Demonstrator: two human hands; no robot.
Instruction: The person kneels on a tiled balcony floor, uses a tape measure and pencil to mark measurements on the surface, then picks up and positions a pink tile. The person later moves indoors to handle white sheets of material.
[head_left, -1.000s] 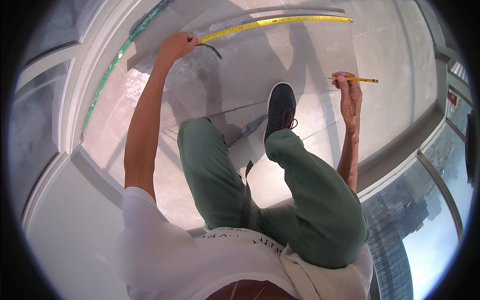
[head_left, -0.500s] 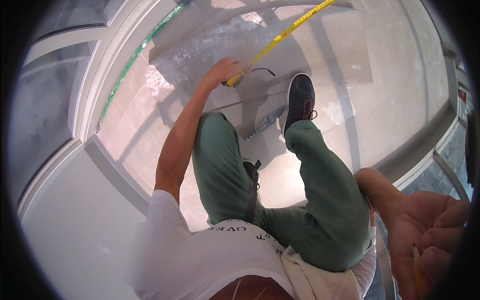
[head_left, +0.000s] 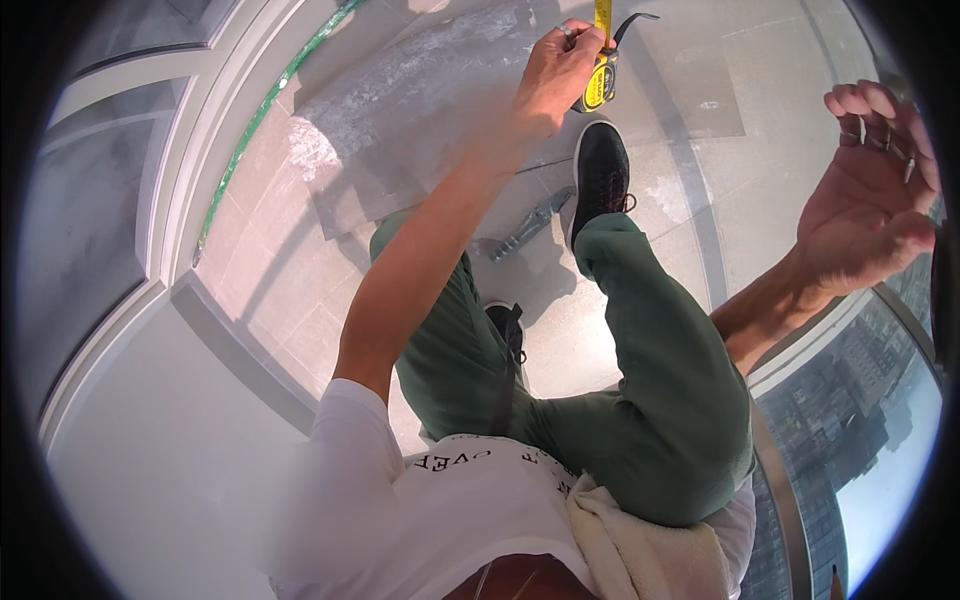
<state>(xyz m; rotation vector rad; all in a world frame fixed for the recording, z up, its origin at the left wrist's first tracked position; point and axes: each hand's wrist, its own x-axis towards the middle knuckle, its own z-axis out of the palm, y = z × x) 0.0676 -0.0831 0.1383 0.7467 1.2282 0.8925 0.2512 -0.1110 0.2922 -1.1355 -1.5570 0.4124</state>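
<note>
My left hand [head_left: 562,72] grips a yellow and black tape measure [head_left: 598,88] over the floor near the toe of my right shoe. Its yellow blade [head_left: 603,16] is pulled out and runs off past the far edge, so its end is out of view. A dark wrist strap [head_left: 628,28] hangs from the case. Raised at the far right, my right hand [head_left: 868,195] is open, fingers apart and loosely curled, with nothing in it. The tip of a pencil [head_left: 836,578] shows at the lower right edge, apart from both hands.
Between my feet lies a grey tool with a ridged handle [head_left: 520,240]; its kind is unclear. A grey, white-smeared sheet [head_left: 400,110] covers part of the tiled floor. White framed windows [head_left: 190,130] stand at left, glass [head_left: 850,400] at right. A cream towel [head_left: 640,540] hangs at my waist.
My left hand has moved right and farther out with the tape measure, whose blade now points straight away. My right hand has risen from the lower right and spread its fingers.
</note>
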